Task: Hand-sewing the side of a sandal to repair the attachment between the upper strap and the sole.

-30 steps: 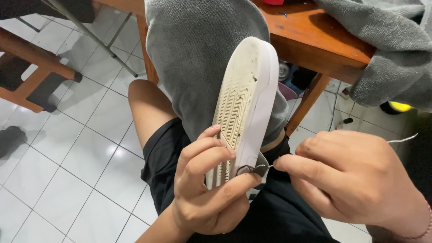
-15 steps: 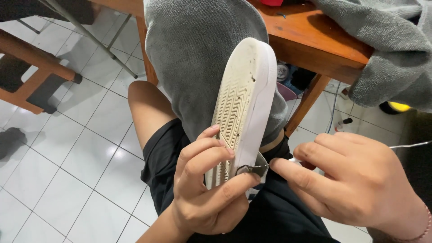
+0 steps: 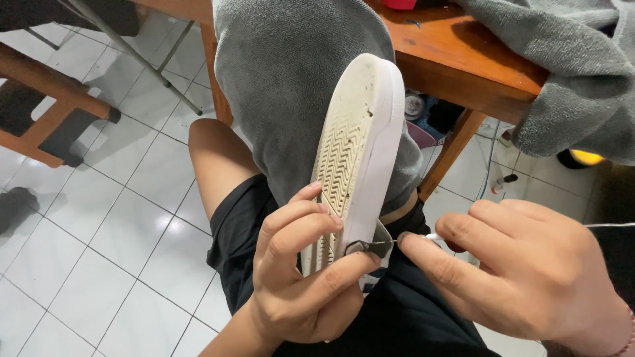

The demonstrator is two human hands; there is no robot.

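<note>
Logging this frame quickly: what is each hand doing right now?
Left hand: closed around the heel end of the white rubber-soled shoe.
Right hand: fingertips pinched on a thin needle with white thread at the shoe's edge.

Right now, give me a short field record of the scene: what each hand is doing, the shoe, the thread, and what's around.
left hand: grips the heel end of the white rubber-soled shoe, thumb pressed on a small grey patch at the sole edge
right hand: pinches a thin needle at the patch
shoe pose: sole turned up, toe pointing away, zigzag tread visible
white thread: runs off to the right from behind the right hand
grey towel: draped behind the shoe
surroundings: orange-brown wooden table, white tiled floor
</note>
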